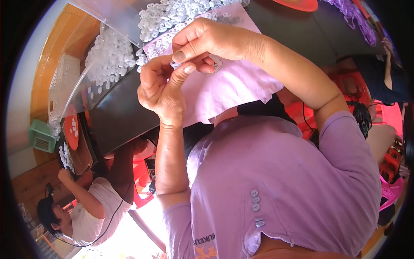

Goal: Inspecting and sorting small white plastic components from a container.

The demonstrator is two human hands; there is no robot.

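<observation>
My left hand (161, 88) and my right hand (207, 45) meet over a pink cloth (241, 86). Thumbs and fingers of both pinch one small pale plastic piece (175, 64), which is mostly covered by the fingertips. Beyond my hands, many small white oval plastic pieces with holes (166, 21) lie heaped at the far side of the cloth, some of them on it. Another pile of white pieces (110, 58) lies to the left of my left hand.
A dark tabletop (125, 110) holds the cloth. Purple cord (351, 19) and a red tray (299, 3) are at the far right. At the left are a green basket (43, 135) and a red plate (71, 134). A co-worker (97, 207) sits lower left, handling white pieces.
</observation>
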